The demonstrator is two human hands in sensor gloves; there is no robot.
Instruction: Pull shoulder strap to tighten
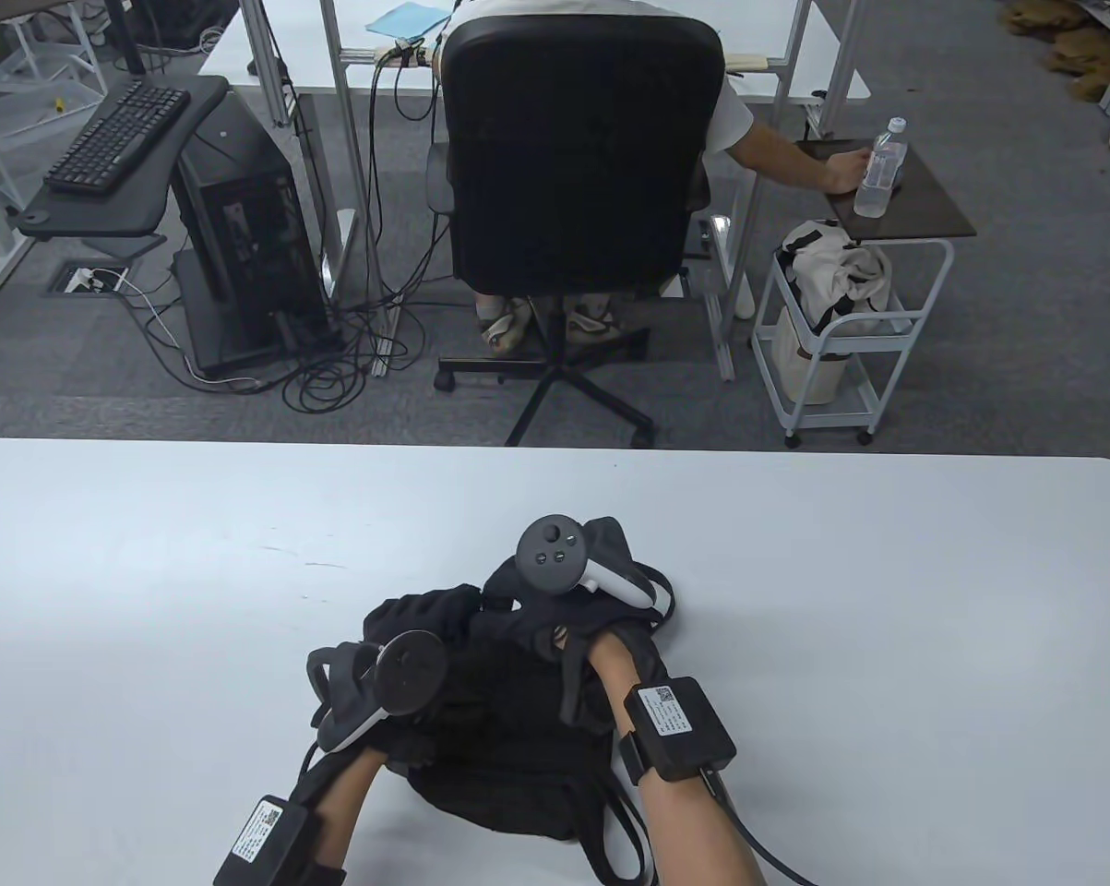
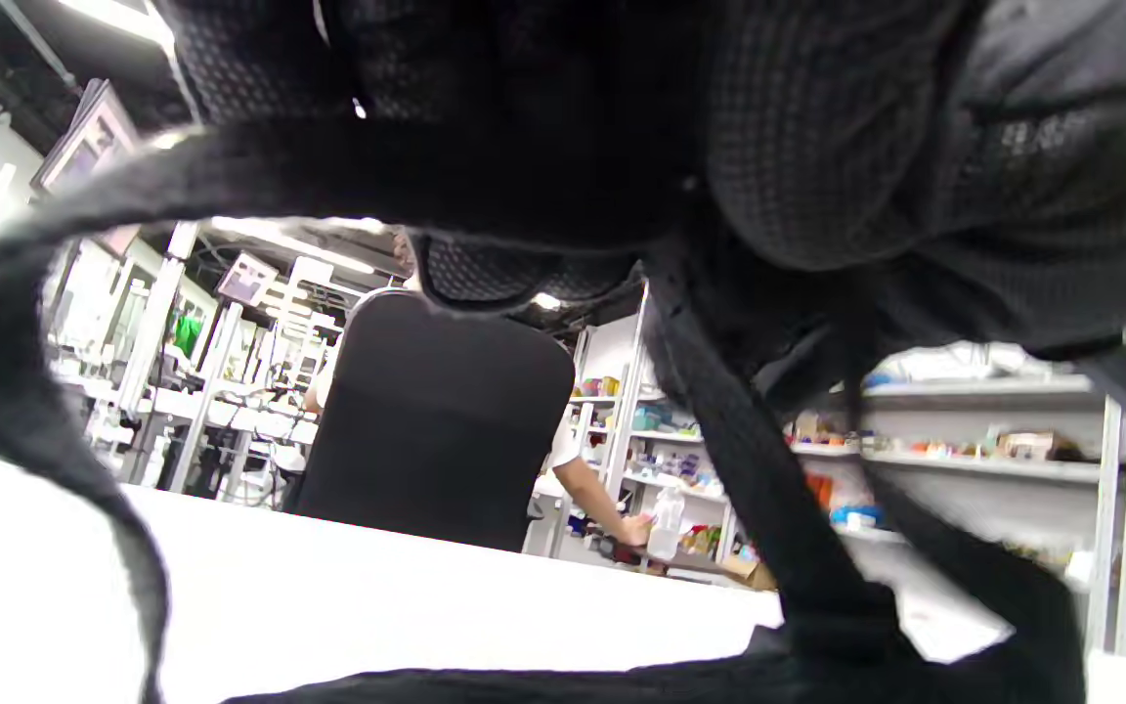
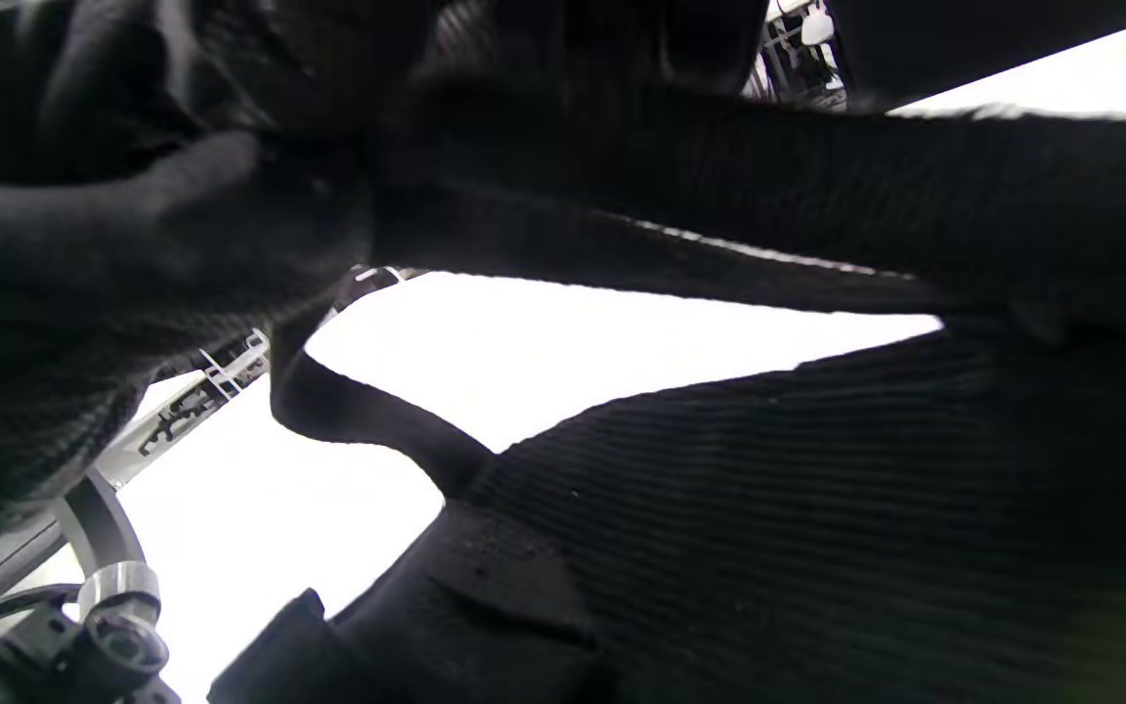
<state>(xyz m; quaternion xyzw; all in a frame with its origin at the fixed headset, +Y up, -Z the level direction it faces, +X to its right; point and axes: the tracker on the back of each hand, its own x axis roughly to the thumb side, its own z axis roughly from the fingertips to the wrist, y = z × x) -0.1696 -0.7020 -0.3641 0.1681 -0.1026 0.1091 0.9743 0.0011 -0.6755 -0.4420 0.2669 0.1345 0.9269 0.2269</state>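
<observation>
One black bag (image 1: 508, 738), two gloved hands (one office chair (image 1: 573, 157)).

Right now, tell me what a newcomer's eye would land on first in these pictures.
Two gloved hands, the left hand and the right hand, are buried in a crumpled black backpack at the near edge of the white table. Beyond the table, a black office chair stands with its back to the camera, someone seated in it.

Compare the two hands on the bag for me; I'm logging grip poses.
The right hand reaches farther up the black bag; the left hand sits nearer. The right tracker faces up, the left tracker tilts sideways. Both rest on the bag; their fingers are hidden.
</observation>
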